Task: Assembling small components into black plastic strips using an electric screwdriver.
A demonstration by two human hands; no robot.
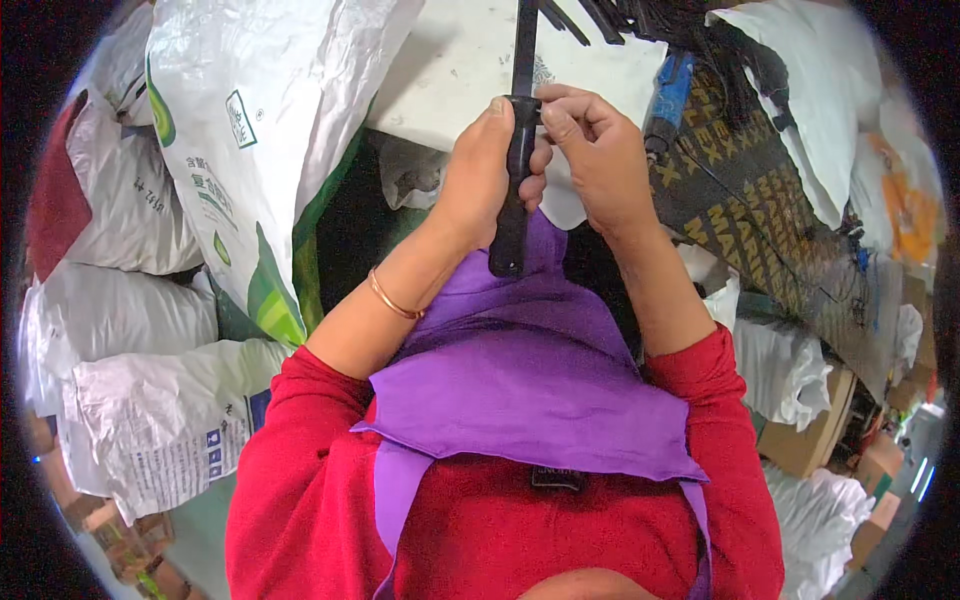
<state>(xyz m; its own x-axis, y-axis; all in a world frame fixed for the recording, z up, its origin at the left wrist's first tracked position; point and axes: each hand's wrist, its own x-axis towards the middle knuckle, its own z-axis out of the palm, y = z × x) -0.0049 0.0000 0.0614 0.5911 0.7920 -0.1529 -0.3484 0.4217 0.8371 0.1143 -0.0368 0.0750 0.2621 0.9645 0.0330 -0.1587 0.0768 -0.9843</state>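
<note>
Black bar (521, 140), hands (478, 170) curled, left gripping it

Head-worn fisheye — near, facing steeply down; over purple apron (530, 370) toward black bar (518, 165).

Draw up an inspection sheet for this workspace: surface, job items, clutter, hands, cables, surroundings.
Surface: white work surface, dark marks on it.
Job's things: long black bar, held lengthwise over the surface's near edge.
Clutter: black strips at the far side; blue-bodied tool, perhaps an electric screwdriver, to the right.
Hands: left hand grips the bar; right hand at its right side, anything pinched too small to tell.
Cables: thin dark cable over the patterned mat.
Surroundings: printed white sack left; cardboard box right.
</note>
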